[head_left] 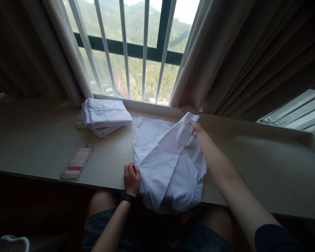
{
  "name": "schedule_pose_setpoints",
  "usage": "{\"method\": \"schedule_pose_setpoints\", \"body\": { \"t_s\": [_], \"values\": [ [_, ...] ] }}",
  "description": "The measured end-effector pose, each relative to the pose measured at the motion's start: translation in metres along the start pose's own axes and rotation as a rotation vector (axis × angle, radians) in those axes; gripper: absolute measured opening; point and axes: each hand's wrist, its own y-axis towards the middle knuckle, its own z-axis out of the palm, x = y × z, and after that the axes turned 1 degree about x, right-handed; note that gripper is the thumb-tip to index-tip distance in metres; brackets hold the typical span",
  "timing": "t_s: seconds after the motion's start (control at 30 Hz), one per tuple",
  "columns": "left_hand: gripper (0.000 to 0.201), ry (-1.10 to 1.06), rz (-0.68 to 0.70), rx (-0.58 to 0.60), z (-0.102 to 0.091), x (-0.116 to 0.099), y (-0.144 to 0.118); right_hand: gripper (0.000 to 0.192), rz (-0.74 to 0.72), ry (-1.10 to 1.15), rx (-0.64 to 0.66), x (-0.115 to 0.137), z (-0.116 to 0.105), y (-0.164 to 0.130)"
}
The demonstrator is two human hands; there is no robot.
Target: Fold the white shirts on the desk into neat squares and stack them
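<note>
Cloth point(168, 161): thin white fabric, soft and creased, lying mid-frame on the ledge, one flap folded diagonally over it, lower edge drooping off the front.
Left hand point(131, 178): my fist is closed on the cloth's near left edge, a dark band at the wrist.
Right hand point(196, 128): my fingers pinch the flap's far corner.
Ledge point(42, 140): pale, smooth, wood-look.
Stack point(103, 116): folded white pieces, upper left of the cloth.
Curtains point(252, 52): heavy, pleated, beige.
</note>
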Motion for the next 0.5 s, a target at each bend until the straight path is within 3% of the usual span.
{"method": "schedule_pose_setpoints", "body": {
  "t_s": [0.2, 0.37, 0.5],
  "values": [
    [0.013, 0.017, 0.001, -0.037, -0.003, -0.004, 0.003, 0.01, 0.065, -0.054, 0.103, -0.017, -0.003, 0.001],
    [0.048, 0.128, 0.167, 0.173, -0.007, -0.01, 0.006, 0.018, 0.067, -0.189, 0.263, -0.01, 0.013, 0.003],
    [0.057, 0.188, 0.176, 0.236, -0.004, -0.009, 0.005, 0.022, -0.1, -0.403, 0.145, -0.001, 0.027, 0.017]
  ]
}}
